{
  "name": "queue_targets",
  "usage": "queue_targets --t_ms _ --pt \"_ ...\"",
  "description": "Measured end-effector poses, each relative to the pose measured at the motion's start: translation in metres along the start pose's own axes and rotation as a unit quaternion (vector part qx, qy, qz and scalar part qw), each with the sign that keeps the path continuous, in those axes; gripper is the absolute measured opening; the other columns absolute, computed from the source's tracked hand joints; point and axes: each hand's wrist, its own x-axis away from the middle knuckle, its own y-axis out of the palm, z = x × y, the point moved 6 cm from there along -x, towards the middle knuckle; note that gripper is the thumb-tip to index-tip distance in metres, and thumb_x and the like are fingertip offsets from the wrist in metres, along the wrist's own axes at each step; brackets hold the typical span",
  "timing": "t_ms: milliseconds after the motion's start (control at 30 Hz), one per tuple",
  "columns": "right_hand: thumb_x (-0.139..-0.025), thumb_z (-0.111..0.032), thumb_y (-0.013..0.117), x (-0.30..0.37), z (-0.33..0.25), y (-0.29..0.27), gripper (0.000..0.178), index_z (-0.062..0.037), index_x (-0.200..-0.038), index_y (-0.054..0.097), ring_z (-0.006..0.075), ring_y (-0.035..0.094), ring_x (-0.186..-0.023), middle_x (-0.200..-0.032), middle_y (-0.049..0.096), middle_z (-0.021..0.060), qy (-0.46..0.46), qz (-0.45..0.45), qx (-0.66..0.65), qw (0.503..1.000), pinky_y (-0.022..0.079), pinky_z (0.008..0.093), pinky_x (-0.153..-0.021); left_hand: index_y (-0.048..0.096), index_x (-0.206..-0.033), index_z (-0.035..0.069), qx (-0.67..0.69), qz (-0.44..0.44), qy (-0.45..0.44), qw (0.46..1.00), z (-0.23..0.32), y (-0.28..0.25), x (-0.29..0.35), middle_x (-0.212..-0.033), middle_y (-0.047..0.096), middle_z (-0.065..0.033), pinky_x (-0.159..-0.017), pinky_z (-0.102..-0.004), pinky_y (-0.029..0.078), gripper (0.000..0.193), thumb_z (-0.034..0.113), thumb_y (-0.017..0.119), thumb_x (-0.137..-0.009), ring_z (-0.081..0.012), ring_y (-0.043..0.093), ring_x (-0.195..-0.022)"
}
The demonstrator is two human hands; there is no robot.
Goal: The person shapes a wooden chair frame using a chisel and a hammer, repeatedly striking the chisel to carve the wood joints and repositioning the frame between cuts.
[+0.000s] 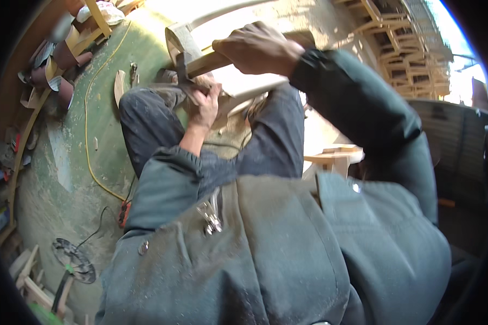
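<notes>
My right hand (252, 47) is wrapped round the wooden handle of a hammer (209, 63), which lies across the upper middle of the head view. The dark hammer head (183, 69) is just above my left hand (205, 108), at the fingertips. Closed fingers of the left hand pinch something near a wooden piece; motion blur and the hammer hide what it is. Behind the hammer stands a wooden frame with a curved part (182, 42), in front of my knees. Whether the hammer touches the work I cannot tell.
A yellow cord (87, 122) runs along the green floor on the left. Curled sanding sheets (62, 89) hang on a wooden rail there. Several wooden chair frames (412, 51) are stacked at the far right. A dark round base (74, 261) with a cable lies at lower left.
</notes>
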Motion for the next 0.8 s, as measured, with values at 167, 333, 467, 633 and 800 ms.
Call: queue_targets --t_ms 167,333,467,633,800 --pt "-0.087 -0.015 0.067 0.026 0.038 -0.022 0.018 -0.0058 -0.103 0.067 0.0218 0.064 -0.073 -0.080 0.066 0.0096 0.177 0.142 -0.338 0.913 0.052 0.0393 -0.067 0.056 -0.103 0.004 0.088 0.038 -0.200 0.975 -0.011 -0.014 -0.020 -0.097 0.070 -0.0066 -0.073 -0.0297 0.059 0.023 0.023 0.070 -0.103 -0.0173 0.070 -0.086" --pt "-0.092 -0.015 0.070 0.074 0.057 0.007 0.017 -0.0050 -0.104 0.063 0.0079 0.054 -0.055 -0.066 0.054 -0.0006 0.256 0.137 -0.397 0.871 0.046 0.0278 -0.049 0.057 -0.103 0.002 0.111 -0.055 -0.207 0.971 -0.002 -0.001 -0.047 -0.094 0.070 -0.0099 -0.068 -0.0282 0.060 0.030 0.028 0.071 -0.101 -0.0206 0.073 -0.082" --pt "-0.091 -0.013 0.071 0.107 0.054 0.047 0.016 -0.0049 -0.101 0.062 0.0066 0.053 -0.062 -0.072 0.053 -0.0028 0.274 0.097 -0.427 0.856 0.044 0.0268 -0.055 0.058 -0.106 0.000 0.035 -0.151 -0.157 0.975 -0.004 0.023 -0.055 -0.092 0.072 -0.0098 -0.078 -0.0330 0.059 0.038 0.029 0.080 -0.095 -0.0203 0.073 -0.085" --pt "-0.089 -0.012 0.071 0.125 0.051 0.076 0.014 -0.0045 -0.098 0.062 0.0077 0.051 -0.071 -0.077 0.052 -0.0030 0.276 0.088 -0.461 0.839 0.044 0.0279 -0.063 0.057 -0.119 -0.003 -0.070 -0.163 -0.176 0.968 -0.022 0.030 -0.059 -0.103 0.069 -0.0179 -0.086 -0.0428 0.056 0.059 0.041 0.083 -0.089 -0.0318 0.068 -0.093" --pt "-0.090 -0.013 0.072 0.117 0.051 0.078 0.016 -0.0041 -0.102 0.065 0.0075 0.052 -0.071 -0.078 0.055 -0.0027 0.270 0.072 -0.438 0.855 0.045 0.0277 -0.064 0.055 -0.118 -0.002 -0.102 -0.118 -0.138 0.978 -0.011 0.027 -0.056 -0.099 0.070 -0.0244 -0.081 -0.0473 0.057 0.053 0.037 0.080 -0.092 -0.0411 0.072 -0.090"
